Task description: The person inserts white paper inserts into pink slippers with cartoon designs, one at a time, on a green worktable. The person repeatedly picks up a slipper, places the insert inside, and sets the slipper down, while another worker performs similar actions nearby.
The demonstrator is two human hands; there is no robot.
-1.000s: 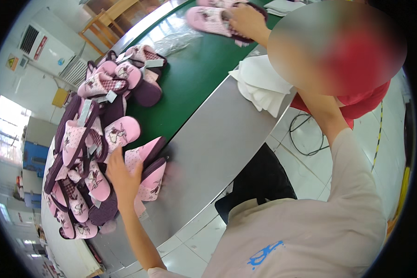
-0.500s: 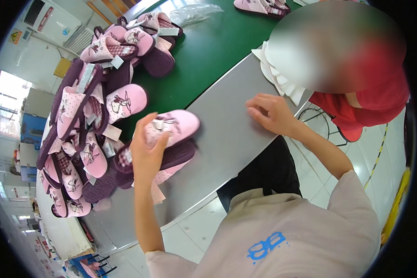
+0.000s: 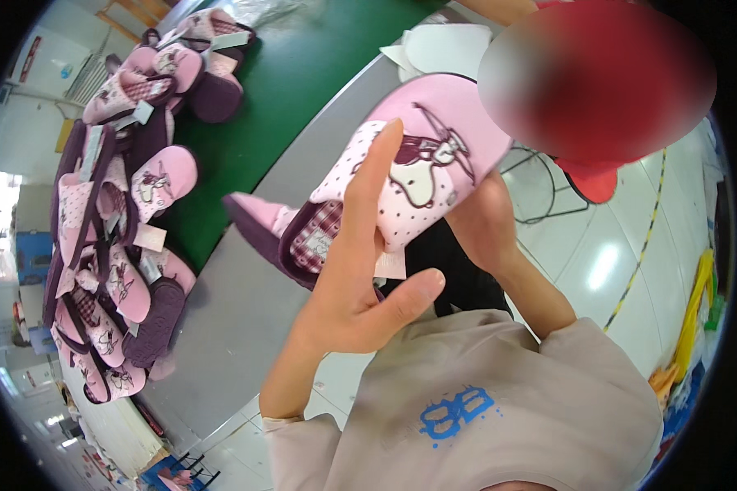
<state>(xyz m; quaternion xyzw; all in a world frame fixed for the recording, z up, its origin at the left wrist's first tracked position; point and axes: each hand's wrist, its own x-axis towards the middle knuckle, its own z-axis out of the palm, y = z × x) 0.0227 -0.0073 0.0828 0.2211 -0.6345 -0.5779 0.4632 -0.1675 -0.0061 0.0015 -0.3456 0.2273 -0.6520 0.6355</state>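
A pair of pink and plum slippers is held up in front of me, above the grey table edge. The nearer slipper (image 3: 422, 176) has a dotted upper, a cartoon figure and a checked lining; the second slipper (image 3: 258, 219) shows behind its heel. My left hand (image 3: 352, 262) lies against the side of the nearer one, fingers stretched along the upper, thumb spread away. At the toe end, my right hand (image 3: 485, 219) grips from below and behind, its fingers hidden by the slipper. A pale tag (image 3: 391, 266) hangs under the pair.
A heap of similar slippers (image 3: 123, 282) with tags covers the left of the grey table (image 3: 221, 327) and green surface (image 3: 291, 106). White flat pieces (image 3: 446, 47) lie at the far edge. Beyond them is a person in red (image 3: 590, 184), near a black wire stool (image 3: 540, 200).
The slippers have been lifted off the table toward me and to the right. My right hand has come to their toe end. My left thumb has moved off the upper.
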